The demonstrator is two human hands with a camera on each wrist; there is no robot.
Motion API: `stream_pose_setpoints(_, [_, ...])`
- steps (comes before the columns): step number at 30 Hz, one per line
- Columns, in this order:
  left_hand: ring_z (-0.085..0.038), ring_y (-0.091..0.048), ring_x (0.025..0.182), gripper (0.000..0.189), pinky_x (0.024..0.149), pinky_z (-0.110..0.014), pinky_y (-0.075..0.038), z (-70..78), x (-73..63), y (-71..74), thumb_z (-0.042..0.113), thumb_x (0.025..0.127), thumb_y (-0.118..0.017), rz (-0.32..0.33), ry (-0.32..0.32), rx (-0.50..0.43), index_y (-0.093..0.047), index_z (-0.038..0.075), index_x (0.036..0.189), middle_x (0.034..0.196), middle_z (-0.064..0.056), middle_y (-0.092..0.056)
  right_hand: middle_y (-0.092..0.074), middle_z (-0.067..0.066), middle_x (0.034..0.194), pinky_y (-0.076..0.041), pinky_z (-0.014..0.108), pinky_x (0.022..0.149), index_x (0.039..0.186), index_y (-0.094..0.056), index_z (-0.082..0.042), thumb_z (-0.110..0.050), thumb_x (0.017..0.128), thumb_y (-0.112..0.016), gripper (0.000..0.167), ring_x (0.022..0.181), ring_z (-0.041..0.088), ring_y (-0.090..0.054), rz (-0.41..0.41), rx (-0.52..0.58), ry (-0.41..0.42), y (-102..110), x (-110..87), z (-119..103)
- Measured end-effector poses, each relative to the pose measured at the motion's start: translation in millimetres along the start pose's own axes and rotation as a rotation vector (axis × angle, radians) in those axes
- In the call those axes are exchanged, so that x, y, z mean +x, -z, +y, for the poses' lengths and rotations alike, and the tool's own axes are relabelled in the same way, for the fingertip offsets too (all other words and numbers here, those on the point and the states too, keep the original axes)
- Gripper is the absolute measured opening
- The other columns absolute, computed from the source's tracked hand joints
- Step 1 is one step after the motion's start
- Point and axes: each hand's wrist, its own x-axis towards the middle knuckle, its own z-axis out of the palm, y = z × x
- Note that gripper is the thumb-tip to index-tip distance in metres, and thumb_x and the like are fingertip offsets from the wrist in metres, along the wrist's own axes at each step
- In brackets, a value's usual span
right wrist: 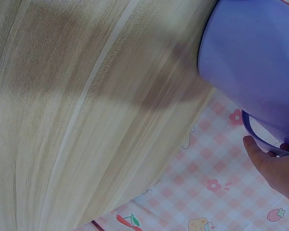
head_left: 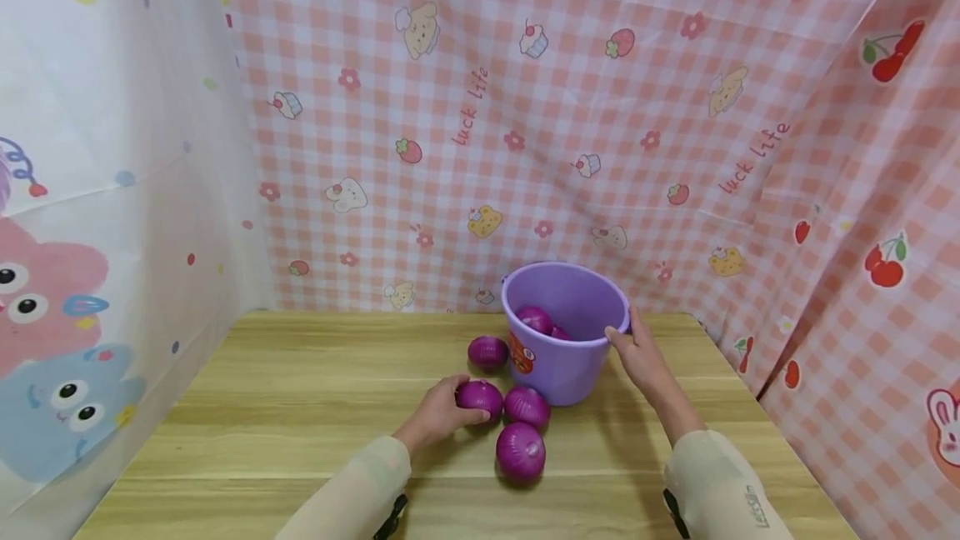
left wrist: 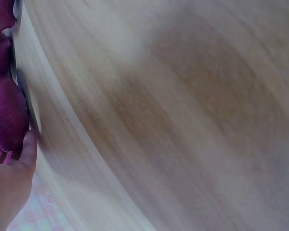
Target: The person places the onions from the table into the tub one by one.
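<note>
My left hand (head_left: 444, 413) grips a red onion (head_left: 480, 400) at the table's middle, thumb at its near side and fingers round the far side. The same onion (left wrist: 7, 115) shows at the edge of the left wrist view. My right hand (head_left: 641, 348) holds the rim of a purple bucket (head_left: 566, 369) on its right side. The bucket tilts a little, its mouth toward me. Inside it lie red onions (head_left: 534, 321), partly hidden by the wall. Beside the held onion are another onion (head_left: 527, 408) and a nearer one (head_left: 521, 452). One more onion (head_left: 487, 352) sits left of the bucket.
The wooden table (head_left: 300, 407) runs back to a pink checked cloth (head_left: 420, 190) hanging behind it. A white patterned cloth (head_left: 172, 215) hangs at the left, and a checked cloth (head_left: 847, 298) with cherries at the right.
</note>
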Motion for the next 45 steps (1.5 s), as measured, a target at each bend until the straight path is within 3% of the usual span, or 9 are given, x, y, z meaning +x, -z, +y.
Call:
stream_pose_setpoints(10, [-0.040,-0.060,0.111,0.075,0.096,-0.050,-0.051,-0.9,2.9,7.5,0.020,0.080,-0.084,0.034,-0.035,-0.021,-0.046,-0.014,0.136,0.127,-0.032,-0.055,-0.008,0.031,0.159,0.000,0.055,0.119,0.156,0.003,0.002,-0.021,0.106,-0.043,0.072,0.148,0.041,-0.003,0.009,-0.012,0.008,1,0.2,-1])
stream_pose_setpoints(21, [-0.041,-0.056,0.118,0.077,0.099,-0.051,-0.048,2.2,9.3,16.8,0.020,0.081,-0.083,0.061,0.008,-0.066,-0.043,-0.010,0.140,0.133,-0.030,-0.052,0.003,0.028,0.161,0.001,0.056,0.119,0.156,0.006,0.000,-0.025,0.107,-0.043,0.073,0.148,0.041,0.004,-0.008,-0.023,-0.019,1,-0.5,0])
stream_pose_setpoints(26, [-0.040,-0.058,0.115,0.076,0.098,-0.050,-0.049,5.0,11.6,21.1,0.019,0.081,-0.083,0.083,0.001,-0.088,-0.044,-0.011,0.138,0.130,-0.030,-0.054,-0.002,0.030,0.160,0.002,0.055,0.119,0.155,0.005,0.001,-0.023,0.106,-0.043,0.073,0.148,0.041,0.001,-0.003,-0.014,-0.006,1,-0.2,0])
stream_pose_setpoints(30, [-0.040,-0.058,0.115,0.077,0.098,-0.050,-0.049,7.9,13.4,25.5,0.018,0.080,-0.083,0.096,-0.013,-0.108,-0.044,-0.011,0.139,0.131,-0.030,-0.054,-0.004,0.030,0.160,0.002,0.055,0.119,0.156,0.006,0.001,-0.022,0.107,-0.043,0.072,0.149,0.040,0.001,-0.005,-0.003,0.004,1,-0.2,0])
stream_pose_setpoints(41, [-0.039,-0.057,0.119,0.076,0.100,-0.048,-0.049,23.3,20.7,37.8,0.022,0.081,-0.083,0.142,0.025,-0.151,-0.045,-0.005,0.141,0.134,-0.027,-0.053,-0.012,0.032,0.157,0.000,0.056,0.119,0.155,0.003,0.003,-0.020,0.106,-0.043,0.071,0.147,0.042,-0.006,0.004,0.007,0.022,0,1.4,1])
stream_pose_setpoints(45, [-0.038,-0.056,0.121,0.076,0.101,-0.047,-0.048,29.5,22.4,43.7,0.024,0.082,-0.082,0.162,0.022,-0.167,-0.045,-0.004,0.142,0.135,-0.026,-0.054,-0.007,0.032,0.158,0.002,0.055,0.119,0.155,0.005,0.002,-0.020,0.107,-0.042,0.072,0.148,0.041,-0.003,-0.006,0.014,0.003,1,2.0,2])
